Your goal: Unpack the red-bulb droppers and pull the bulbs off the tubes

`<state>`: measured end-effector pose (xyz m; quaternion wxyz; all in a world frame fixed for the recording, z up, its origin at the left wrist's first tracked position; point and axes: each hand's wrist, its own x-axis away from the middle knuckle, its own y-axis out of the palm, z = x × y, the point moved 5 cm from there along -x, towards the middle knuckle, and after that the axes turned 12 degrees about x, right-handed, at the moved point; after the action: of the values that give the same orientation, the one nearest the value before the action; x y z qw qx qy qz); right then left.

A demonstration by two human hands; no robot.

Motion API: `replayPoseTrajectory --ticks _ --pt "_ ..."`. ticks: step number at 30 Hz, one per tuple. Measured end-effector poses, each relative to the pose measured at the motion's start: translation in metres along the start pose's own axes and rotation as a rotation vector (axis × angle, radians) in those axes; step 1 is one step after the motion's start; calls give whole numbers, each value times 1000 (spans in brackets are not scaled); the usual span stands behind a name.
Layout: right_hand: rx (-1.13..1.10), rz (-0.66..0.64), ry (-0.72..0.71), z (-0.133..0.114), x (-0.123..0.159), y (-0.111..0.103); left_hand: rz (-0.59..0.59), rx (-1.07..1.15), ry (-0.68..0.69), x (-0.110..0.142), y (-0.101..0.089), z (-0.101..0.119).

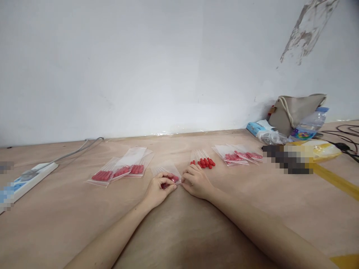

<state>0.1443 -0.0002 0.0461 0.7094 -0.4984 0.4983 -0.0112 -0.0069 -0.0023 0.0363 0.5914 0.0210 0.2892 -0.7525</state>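
Head view: left hand [158,189] pinches a bag [162,168] pointing toward the far edge of the table [117,220]; right hand [198,182] curls by the bag's corner, nearer loose sticks [206,161]; can't tell that grip.

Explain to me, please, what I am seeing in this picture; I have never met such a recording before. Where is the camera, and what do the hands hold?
There is no machine here: a person works with bare hands. The single picture comes from a camera worn on the head, looking forward and down.

The left hand pinches the near edge of a clear plastic bag with red-tipped sticks inside. The right hand is at the bag's right side; its grip is unclear.

Just beyond the right hand lie loose red-tipped sticks. Filled bags overlap on the left and on the right. On the table there is also a white power strip, far left.
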Motion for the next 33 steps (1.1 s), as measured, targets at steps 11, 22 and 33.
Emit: replayPoseTrajectory --ticks 11,22,33 --pt "-105 -44 -36 -8 -3 3 57 -91 16 -4 5 8" --pt "15 -11 -71 -10 -1 6 60 -76 90 -2 5 8" --pt "14 -83 -98 -19 -4 11 114 -260 125 4 11 14"
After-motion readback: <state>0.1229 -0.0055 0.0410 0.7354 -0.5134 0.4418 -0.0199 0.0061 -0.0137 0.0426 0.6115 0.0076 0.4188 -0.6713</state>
